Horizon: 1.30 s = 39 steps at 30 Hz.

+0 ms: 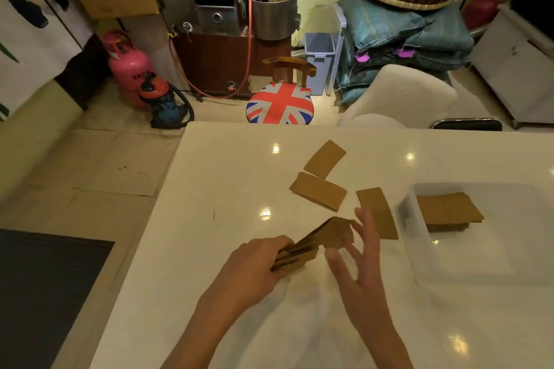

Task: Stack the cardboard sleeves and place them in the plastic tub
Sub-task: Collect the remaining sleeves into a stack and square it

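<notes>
My left hand (257,260) grips one end of a fanned stack of brown cardboard sleeves (326,234), held just above the white table (227,183). To the right of the stack, my right hand (359,260) has its fingers spread and straight, fingertips touching the stack's far end. Three loose sleeves lie flat on the table beyond: one (325,158) farthest, one (318,190) below it, one (378,213) partly behind my right fingers. The clear plastic tub (419,255) stands at the right and holds a stack of sleeves (448,210).
The table's left edge drops to the tiled floor. Behind the table stand a stool (280,103) with a flag-pattern seat, a white chair (401,99) and a dark chair back (466,124). Farther off are a pink gas cylinder (127,64) and a small vacuum (163,102).
</notes>
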Each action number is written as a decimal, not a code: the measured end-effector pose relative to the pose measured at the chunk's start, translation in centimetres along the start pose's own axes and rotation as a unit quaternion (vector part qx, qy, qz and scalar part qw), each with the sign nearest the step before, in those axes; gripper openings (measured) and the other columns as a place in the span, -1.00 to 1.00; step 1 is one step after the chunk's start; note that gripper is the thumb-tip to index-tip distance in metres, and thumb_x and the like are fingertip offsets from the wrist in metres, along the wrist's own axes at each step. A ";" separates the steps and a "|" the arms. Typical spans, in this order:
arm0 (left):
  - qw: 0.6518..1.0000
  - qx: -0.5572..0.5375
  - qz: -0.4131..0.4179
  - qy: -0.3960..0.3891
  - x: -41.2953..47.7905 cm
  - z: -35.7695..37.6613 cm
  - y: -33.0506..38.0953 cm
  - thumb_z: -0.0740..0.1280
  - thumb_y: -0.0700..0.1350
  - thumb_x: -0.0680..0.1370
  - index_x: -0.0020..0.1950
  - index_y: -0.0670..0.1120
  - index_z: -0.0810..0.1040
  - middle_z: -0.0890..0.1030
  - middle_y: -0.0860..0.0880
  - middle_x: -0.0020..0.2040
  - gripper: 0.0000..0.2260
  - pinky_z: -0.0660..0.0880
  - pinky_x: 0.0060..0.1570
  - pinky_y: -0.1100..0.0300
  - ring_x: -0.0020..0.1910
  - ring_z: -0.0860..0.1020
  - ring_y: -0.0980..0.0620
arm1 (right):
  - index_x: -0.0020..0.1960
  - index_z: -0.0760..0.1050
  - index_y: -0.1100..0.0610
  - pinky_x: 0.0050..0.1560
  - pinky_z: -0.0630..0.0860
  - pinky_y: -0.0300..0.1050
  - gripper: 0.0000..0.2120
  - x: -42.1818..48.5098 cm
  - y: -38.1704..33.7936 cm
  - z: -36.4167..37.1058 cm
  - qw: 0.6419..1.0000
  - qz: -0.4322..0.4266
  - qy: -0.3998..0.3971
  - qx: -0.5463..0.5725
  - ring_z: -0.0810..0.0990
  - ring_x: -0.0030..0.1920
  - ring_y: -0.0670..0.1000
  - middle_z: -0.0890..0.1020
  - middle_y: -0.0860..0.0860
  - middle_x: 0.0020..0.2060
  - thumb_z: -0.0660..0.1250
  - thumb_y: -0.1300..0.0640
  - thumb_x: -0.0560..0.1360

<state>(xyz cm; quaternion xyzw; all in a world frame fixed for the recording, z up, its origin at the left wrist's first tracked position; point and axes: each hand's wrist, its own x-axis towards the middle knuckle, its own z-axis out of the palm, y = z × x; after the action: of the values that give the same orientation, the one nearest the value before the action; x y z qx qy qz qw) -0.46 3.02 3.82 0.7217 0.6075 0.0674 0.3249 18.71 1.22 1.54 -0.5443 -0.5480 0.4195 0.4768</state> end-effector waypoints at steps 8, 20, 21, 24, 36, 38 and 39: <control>0.999 0.043 -0.025 -0.018 -0.1 0.9 -0.3 0.39 0.07 0.54 0.39 0.21 0.40 0.58 0.13 0.21 -0.57 0.50 0.11 0.08 0.16 0.55 0.04 | -0.02 0.53 -0.10 0.17 0.51 -0.22 -0.71 1.3 0.4 0.8 0.996 -0.056 0.016 -0.068 0.48 0.20 -0.08 0.44 -0.04 0.14 0.40 0.30 0.50; 0.999 0.004 -0.021 -0.031 -0.1 0.0 -1.0 0.45 0.05 0.50 0.31 0.09 0.49 0.62 0.06 0.13 -0.60 0.53 0.05 0.08 0.08 0.59 -0.01 | 0.07 0.46 -0.02 0.31 0.45 0.19 -0.76 1.9 1.4 -0.3 0.985 0.130 -0.025 0.110 0.64 0.08 0.09 0.63 0.11 0.01 0.21 -0.15 0.54; 0.999 0.003 -0.024 -0.031 0.0 0.0 -1.0 0.46 0.05 0.49 0.31 0.09 0.50 0.62 0.07 0.14 -0.59 0.53 0.05 0.08 0.08 0.59 0.00 | 0.08 0.45 -0.04 0.33 0.43 0.19 -0.81 1.7 1.6 0.2 0.985 0.140 -0.018 0.104 0.65 0.07 0.07 0.65 0.08 0.00 0.16 -0.09 0.59; 0.999 -0.009 -0.030 -0.038 0.0 -0.3 -1.1 0.48 0.06 0.47 0.25 0.09 0.51 0.62 0.08 0.11 -0.62 0.52 0.04 0.09 0.04 0.57 0.02 | 0.13 0.44 0.03 0.30 0.46 0.18 -0.83 1.9 1.9 0.5 0.944 0.204 0.031 0.258 0.65 0.10 0.10 0.68 0.05 0.05 0.12 0.01 0.65; 0.996 -0.059 -0.052 0.032 -0.3 0.3 -1.1 0.56 0.06 0.40 0.23 0.08 0.23 0.35 0.10 0.11 -0.41 0.53 -0.01 0.14 0.00 0.50 0.02 | -0.01 0.50 0.00 -0.03 0.46 -0.30 -0.73 1.0 5.1 1.2 0.996 0.023 -0.078 -0.020 0.56 -0.06 -0.07 0.58 -0.13 -0.12 0.12 0.30 0.64; 0.997 -0.051 -0.058 0.023 -0.5 0.2 -1.2 0.55 0.08 0.41 0.28 0.10 0.23 0.34 0.11 0.11 -0.38 0.51 -0.01 0.15 0.00 0.49 0.03 | -0.04 0.51 -0.02 -0.05 0.45 -0.29 -0.78 0.4 4.5 2.3 0.994 0.064 -0.073 0.051 0.54 -0.07 -0.06 0.57 -0.09 -0.14 0.10 0.16 0.61; 0.997 -0.039 -0.060 0.016 -0.5 0.2 -1.3 0.54 0.11 0.41 0.27 0.10 0.28 0.38 0.12 0.09 -0.43 0.50 -0.02 0.15 -0.01 0.50 0.04 | -0.07 0.51 -0.02 -0.05 0.44 -0.30 -0.78 0.2 4.1 3.0 0.991 0.084 -0.066 0.082 0.52 -0.07 -0.05 0.57 -0.05 -0.15 0.09 0.09 0.58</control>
<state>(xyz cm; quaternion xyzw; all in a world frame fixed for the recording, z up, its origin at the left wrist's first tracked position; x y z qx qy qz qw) -1.64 2.53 3.11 0.6694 0.6518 0.0835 0.3466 16.63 1.80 -3.07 -0.5190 -0.4943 0.5362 0.4458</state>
